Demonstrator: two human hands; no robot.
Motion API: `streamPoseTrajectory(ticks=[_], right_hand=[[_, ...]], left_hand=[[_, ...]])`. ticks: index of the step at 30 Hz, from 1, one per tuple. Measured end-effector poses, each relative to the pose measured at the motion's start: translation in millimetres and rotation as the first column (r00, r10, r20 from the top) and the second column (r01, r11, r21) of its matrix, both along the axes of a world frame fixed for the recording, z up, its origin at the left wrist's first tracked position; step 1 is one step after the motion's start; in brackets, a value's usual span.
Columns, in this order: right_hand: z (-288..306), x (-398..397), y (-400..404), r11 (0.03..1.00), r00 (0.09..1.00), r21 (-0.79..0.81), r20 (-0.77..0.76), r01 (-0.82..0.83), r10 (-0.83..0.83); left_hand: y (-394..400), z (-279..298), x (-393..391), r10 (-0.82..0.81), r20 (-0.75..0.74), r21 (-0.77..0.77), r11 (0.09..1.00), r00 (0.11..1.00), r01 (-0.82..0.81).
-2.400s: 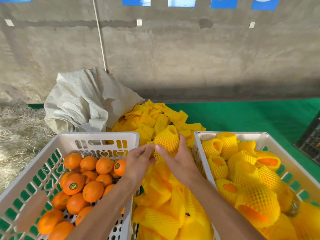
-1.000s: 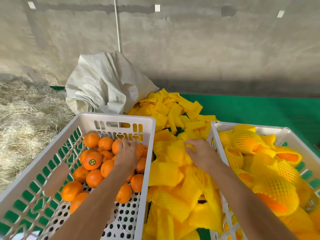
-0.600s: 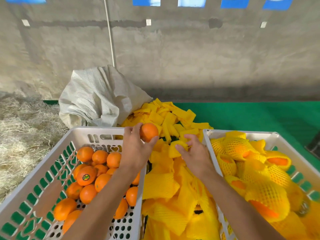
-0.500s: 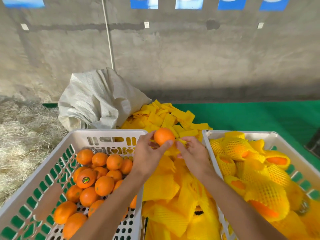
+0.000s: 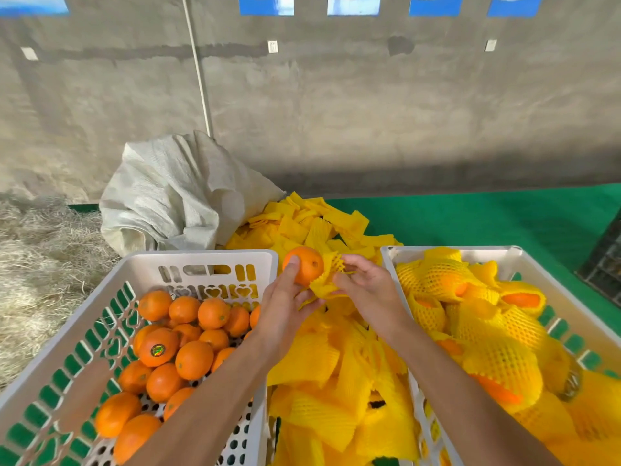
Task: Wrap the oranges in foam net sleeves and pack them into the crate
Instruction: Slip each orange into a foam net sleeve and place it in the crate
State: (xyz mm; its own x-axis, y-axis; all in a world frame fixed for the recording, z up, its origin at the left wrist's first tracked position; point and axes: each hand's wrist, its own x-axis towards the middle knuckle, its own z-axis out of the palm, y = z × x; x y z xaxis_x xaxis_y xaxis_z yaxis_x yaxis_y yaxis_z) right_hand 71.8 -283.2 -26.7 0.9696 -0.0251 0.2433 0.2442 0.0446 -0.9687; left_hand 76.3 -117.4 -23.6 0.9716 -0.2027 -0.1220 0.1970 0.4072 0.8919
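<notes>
My left hand point(image 5: 284, 304) holds a bare orange point(image 5: 304, 264) up between the two crates, thumb on its top. My right hand point(image 5: 364, 287) pinches a yellow foam net sleeve point(image 5: 327, 279) that touches the orange's right and lower side. The left white crate point(image 5: 201, 260) holds several bare oranges point(image 5: 188, 341). The right white crate point(image 5: 450, 252) holds several oranges wrapped in yellow sleeves point(image 5: 494, 338). A heap of loose yellow sleeves point(image 5: 336, 381) lies between the crates, under my hands.
A crumpled white woven sack point(image 5: 174, 196) lies behind the left crate. Straw point(image 5: 37, 264) covers the ground on the left. Green matting point(image 5: 487, 216) runs to the right, with a dark crate point(image 5: 605, 260) at its edge. A concrete wall stands behind.
My left hand took an orange from the left crate and raised it to the middle. My right hand picked a sleeve off the heap and brought it against the orange.
</notes>
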Motion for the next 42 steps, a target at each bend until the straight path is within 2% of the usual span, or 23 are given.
streamPoseTrajectory(ticks=[2, 4, 7, 9, 13, 18, 20, 22, 24, 27, 28, 30, 31, 33, 35, 37, 42], right_hand=[[-3, -1, 5, 0.99, 0.999, -0.136, 0.005, 0.047, -0.046], [-8, 0, 7, 0.978, 0.991, -0.173, -0.035, 0.118, -0.126], [-10, 3, 2, 0.919, 0.949, -0.283, -0.078, 0.273, -0.306], [-9, 3, -1, 0.862, 0.924, -0.391, -0.067, 0.323, -0.376], [-8, 1, -4, 0.765, 0.938, -0.556, 0.083, 0.325, -0.338], [-9, 1, -1, 0.866, 0.977, -0.479, -0.067, 0.145, -0.201], [-6, 3, -2, 0.925, 0.979, -0.358, -0.101, 0.131, -0.178], [-1, 3, -3, 0.952, 0.983, -0.279, -0.096, 0.124, -0.156], [2, 0, -2, 0.948, 0.984, -0.276, -0.044, 0.156, -0.175], [9, -6, -1, 0.914, 0.963, -0.305, 0.112, 0.267, -0.244], [11, -8, -2, 0.876, 0.943, -0.357, 0.205, 0.323, -0.264], [16, -12, -2, 0.769, 0.898, -0.492, 0.372, 0.407, -0.237], [17, -14, -1, 0.723, 0.891, -0.552, 0.408, 0.416, -0.201], [19, -18, 3, 0.653, 0.907, -0.659, 0.407, 0.374, -0.109], [21, -21, 8, 0.603, 0.919, -0.731, 0.394, 0.321, -0.011], [24, -23, 12, 0.594, 0.912, -0.744, 0.408, 0.305, 0.043], [24, -19, 16, 0.624, 0.94, -0.738, 0.342, 0.257, 0.018]], left_hand=[[2, 0, -1, -0.041, 0.031, 0.04, 0.998, 0.999, 0.04], [3, -2, 0, -0.087, 0.049, 0.056, 0.995, 0.995, 0.085], [7, 0, 0, -0.129, 0.078, -0.011, 0.991, 0.989, 0.13], [8, 1, -1, -0.216, 0.061, -0.034, 0.975, 0.975, 0.218], [4, 2, -7, -0.361, 0.033, 0.025, 0.933, 0.932, 0.36], [2, 0, -5, -0.256, 0.013, 0.037, 0.966, 0.966, 0.256], [3, 1, -3, -0.168, 0.004, 0.004, 0.986, 0.986, 0.168], [3, 2, -2, -0.099, 0.002, 0.007, 0.995, 0.995, 0.099], [0, 3, -3, -0.038, -0.011, 0.042, 0.998, 0.999, 0.039], [-3, 3, -5, 0.048, -0.047, 0.085, 0.995, 0.998, -0.044], [-5, 1, -5, 0.067, -0.032, 0.159, 0.985, 0.997, -0.061], [-7, -3, -5, 0.068, 0.099, 0.419, 0.902, 0.993, -0.104], [-8, -6, -6, 0.036, 0.18, 0.532, 0.837, 0.983, -0.128], [-9, -11, -7, -0.037, 0.28, 0.643, 0.749, 0.959, -0.159], [-6, -15, -6, -0.053, 0.324, 0.665, 0.723, 0.944, -0.188], [-5, -15, -3, -0.003, 0.311, 0.636, 0.744, 0.95, -0.206], [-6, -20, 4, 0.183, 0.109, 0.42, 0.883, 0.977, -0.212]])
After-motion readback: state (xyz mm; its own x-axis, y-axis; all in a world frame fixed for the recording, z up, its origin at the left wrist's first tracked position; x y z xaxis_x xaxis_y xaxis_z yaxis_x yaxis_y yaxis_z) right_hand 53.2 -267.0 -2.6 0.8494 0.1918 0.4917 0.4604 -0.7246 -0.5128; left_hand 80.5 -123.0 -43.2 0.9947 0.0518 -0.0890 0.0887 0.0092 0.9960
